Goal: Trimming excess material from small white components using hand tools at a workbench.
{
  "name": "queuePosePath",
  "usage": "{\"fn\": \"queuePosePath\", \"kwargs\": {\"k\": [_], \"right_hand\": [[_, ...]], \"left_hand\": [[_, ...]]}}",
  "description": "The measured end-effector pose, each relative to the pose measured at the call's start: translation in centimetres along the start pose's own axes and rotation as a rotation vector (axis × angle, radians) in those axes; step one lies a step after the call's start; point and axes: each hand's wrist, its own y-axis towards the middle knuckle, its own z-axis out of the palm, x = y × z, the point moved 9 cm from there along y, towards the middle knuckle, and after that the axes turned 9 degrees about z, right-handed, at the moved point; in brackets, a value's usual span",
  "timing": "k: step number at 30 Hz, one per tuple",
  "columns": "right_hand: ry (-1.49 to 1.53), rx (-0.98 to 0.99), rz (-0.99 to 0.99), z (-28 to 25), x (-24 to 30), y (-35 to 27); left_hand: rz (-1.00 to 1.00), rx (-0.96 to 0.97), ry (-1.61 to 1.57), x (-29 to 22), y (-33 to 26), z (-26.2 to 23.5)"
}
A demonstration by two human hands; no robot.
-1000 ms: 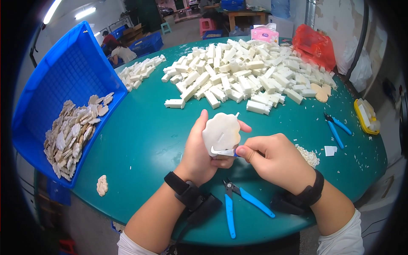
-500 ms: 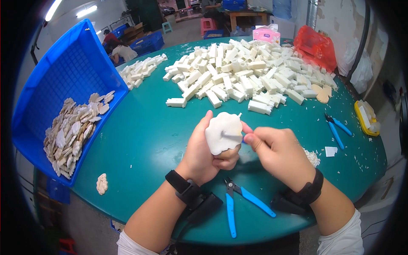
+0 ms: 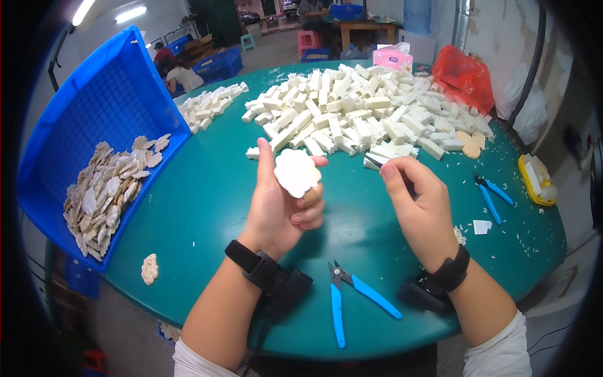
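Two bare hands work over a round green table [image 3: 207,195]. Left hand [image 3: 282,204] holds a flat white scalloped piece [image 3: 296,172] up near the middle of the table, thumb raised along its left edge and the fingers curled behind and under it, so the piece is pinched between thumb and fingertips. Right hand [image 3: 418,204] hovers just to the right of it, apart from the piece; its fingers are bent and drawn together, thumb tip against the fingertips, and whether anything small sits in that pinch cannot be told. Both wrists wear dark bands.

On the near side of the table, between the two forearms, lies a pair of blue-handled cutters [image 3: 352,295], jaws pointing away from the person. A second pair of blue-handled cutters [image 3: 491,193] lies to the right, near a yellow tray [image 3: 534,182] at the table's right edge. On the far side spreads a large heap of white rectangular blocks [image 3: 358,116], with a smaller pile of white blocks [image 3: 207,105] to its left. A red plastic bag [image 3: 465,75] sits at the far right. At the left a blue plastic crate [image 3: 100,107] leans tilted against the table, holding a pile of flat beige pieces [image 3: 110,191]. One loose beige piece [image 3: 149,269] lies on the near left rim of the table.
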Motion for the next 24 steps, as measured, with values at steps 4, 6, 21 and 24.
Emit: {"fn": "queuePosePath", "kwargs": {"k": [4,6,21,24], "right_hand": [[0.032,-0.011,0.043,-0.2,-0.3,0.0],[0.022,0.017,0.145,-0.1,-1.2,-0.1],[0.013,-0.012,0.071,-0.2,-1.2,0.1],[0.005,-0.005,0.08,-0.2,-1.3,0.1]], "left_hand": [[0.044,0.016,-0.003,-0.4,0.5,-0.9],[0.061,0.033,-0.007,-0.3,0.5,-0.8],[0.099,0.138,-0.061,0.4,1.0,-0.1],[0.099,0.122,-0.088,0.3,0.9,0.1]]}}
